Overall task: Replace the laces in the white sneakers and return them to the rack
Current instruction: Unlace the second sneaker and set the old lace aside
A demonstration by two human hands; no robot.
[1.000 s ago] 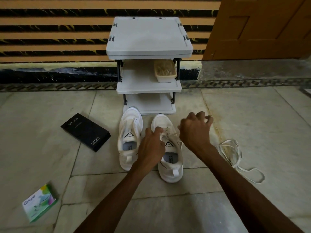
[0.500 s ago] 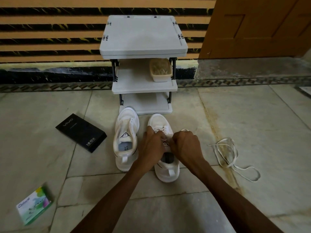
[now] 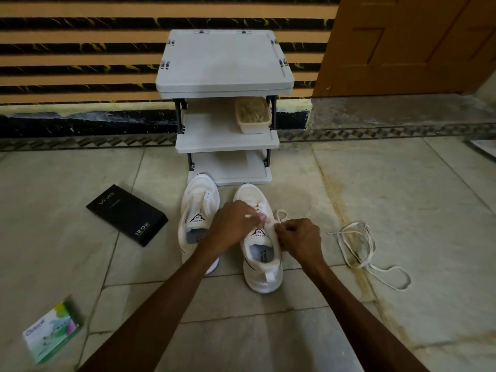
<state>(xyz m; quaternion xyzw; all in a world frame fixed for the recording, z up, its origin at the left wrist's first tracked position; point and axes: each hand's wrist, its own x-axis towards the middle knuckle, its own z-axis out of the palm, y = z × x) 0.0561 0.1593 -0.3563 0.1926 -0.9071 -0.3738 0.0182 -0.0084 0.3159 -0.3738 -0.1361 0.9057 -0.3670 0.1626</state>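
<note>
On the head camera, both your hands are at the right-hand white sneaker [image 3: 261,267], which stands on the floor [image 3: 402,200] beside its twin [image 3: 198,210], just in front of the rack [image 3: 225,63]. Your left hand [image 3: 230,224] pinches the lace [image 3: 280,214] over the eyelets, and your right hand [image 3: 299,238], fingers curled, pinches a loop of it at the shoe's right edge. A loose white lace [image 3: 357,245] lies coiled on the tiles to the right, and a black vivo box [image 3: 126,214] lies off to the left.
</note>
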